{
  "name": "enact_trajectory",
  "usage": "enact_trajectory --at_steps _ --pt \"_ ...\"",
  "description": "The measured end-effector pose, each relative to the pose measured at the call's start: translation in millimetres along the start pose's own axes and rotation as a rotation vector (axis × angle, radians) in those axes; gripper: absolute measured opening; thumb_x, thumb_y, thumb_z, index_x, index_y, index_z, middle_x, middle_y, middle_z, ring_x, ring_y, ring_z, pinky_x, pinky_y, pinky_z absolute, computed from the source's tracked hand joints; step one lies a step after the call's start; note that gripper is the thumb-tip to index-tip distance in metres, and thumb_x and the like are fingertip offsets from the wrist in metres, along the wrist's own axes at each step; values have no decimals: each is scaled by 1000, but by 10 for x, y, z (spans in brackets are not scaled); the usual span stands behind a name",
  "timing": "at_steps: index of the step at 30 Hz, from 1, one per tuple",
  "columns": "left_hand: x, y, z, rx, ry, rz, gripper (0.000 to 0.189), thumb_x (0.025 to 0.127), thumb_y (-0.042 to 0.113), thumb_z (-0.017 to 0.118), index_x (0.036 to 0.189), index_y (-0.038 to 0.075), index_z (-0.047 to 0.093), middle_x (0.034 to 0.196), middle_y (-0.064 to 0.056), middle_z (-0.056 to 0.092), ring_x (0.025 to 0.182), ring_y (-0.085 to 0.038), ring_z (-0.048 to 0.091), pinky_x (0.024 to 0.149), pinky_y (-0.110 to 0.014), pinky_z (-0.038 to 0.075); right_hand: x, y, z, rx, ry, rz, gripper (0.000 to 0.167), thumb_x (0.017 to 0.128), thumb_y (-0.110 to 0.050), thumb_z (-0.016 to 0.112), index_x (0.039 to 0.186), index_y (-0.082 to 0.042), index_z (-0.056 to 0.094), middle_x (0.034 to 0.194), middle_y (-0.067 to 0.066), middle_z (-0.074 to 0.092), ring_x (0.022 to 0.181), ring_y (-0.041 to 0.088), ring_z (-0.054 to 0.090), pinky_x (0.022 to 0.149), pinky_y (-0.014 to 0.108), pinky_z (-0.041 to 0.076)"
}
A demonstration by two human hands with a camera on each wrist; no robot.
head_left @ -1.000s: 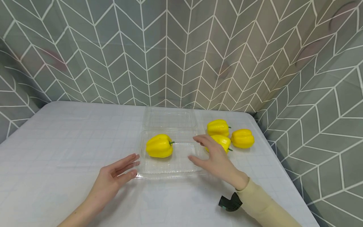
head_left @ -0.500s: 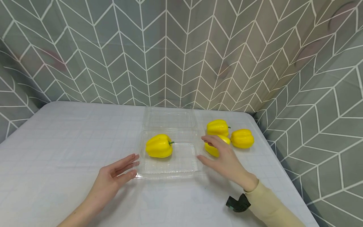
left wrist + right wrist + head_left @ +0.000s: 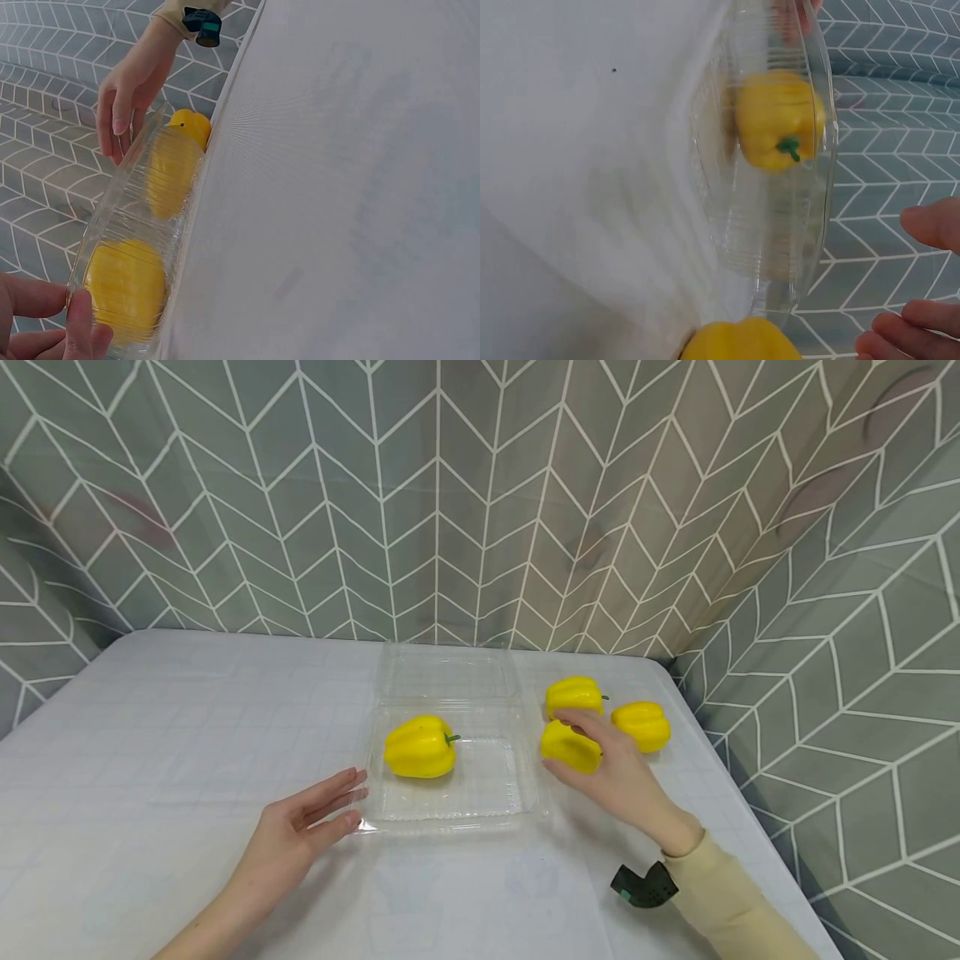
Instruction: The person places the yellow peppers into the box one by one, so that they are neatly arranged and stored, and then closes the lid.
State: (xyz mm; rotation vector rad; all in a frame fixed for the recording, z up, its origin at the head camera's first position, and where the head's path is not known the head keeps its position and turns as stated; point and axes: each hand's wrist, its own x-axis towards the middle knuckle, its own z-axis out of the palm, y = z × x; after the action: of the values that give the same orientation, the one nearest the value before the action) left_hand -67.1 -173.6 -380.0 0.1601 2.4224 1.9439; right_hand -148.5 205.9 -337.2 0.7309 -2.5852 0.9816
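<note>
A clear plastic clamshell container [image 3: 487,777] lies with its lid folded back, one yellow bell pepper [image 3: 420,747] in its left half, green stem pointing right. My left hand [image 3: 311,814] pinches the container's front left corner; in the left wrist view its thumb and fingers [image 3: 79,322] meet at the rim. Over a second yellow bell pepper [image 3: 570,746], just right of the container, hovers my right hand [image 3: 618,768], thumb and fingers spread to either side and partly covering it. The right wrist view shows a gap between those fingers [image 3: 922,330] and the pepper [image 3: 741,341].
Two more yellow bell peppers, one behind [image 3: 574,696] and one to the right [image 3: 642,727], lie close to the right hand. A white cloth covers the table [image 3: 187,735]. Patterned grey curtain [image 3: 450,502] hangs behind and to the right.
My right hand has moved right from over the container's right side to above the nearest loose pepper. The left hand, container and peppers have stayed put.
</note>
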Motion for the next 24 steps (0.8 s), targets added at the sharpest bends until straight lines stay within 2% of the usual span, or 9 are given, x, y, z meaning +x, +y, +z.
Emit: enact_trajectory --at_steps 6,10,15,24 --pt "-6 -9 -1 3 2 5 58 92 21 74 145 11 52 140 -1 61 118 -1 63 88 -19 56 13 62 -78 8 1 -1 57 81 -20 85 132 -12 61 132 3 63 119 29 61 101 47 52" --pt "0 -11 3 1 0 12 58 92 20 74 145 11 52 141 -3 61 118 -1 63 88 -20 57 21 116 -144 -10 -7 8 56 81 -20 85 132 -12 61 133 6 62 119 32 61 102 48 51" --pt "8 -14 9 16 -6 28 58 93 20 73 146 9 52 142 -5 60 118 -2 63 88 -19 56 18 175 -227 -47 -16 40 58 83 -20 83 134 -7 59 135 10 60 120 33 60 102 51 51" --pt "0 -17 7 23 -7 35 57 94 21 72 146 11 52 142 -4 60 119 -2 63 89 -18 56 17 225 -282 -47 -25 88 59 84 -22 83 136 -7 58 136 9 59 120 34 58 104 51 49"
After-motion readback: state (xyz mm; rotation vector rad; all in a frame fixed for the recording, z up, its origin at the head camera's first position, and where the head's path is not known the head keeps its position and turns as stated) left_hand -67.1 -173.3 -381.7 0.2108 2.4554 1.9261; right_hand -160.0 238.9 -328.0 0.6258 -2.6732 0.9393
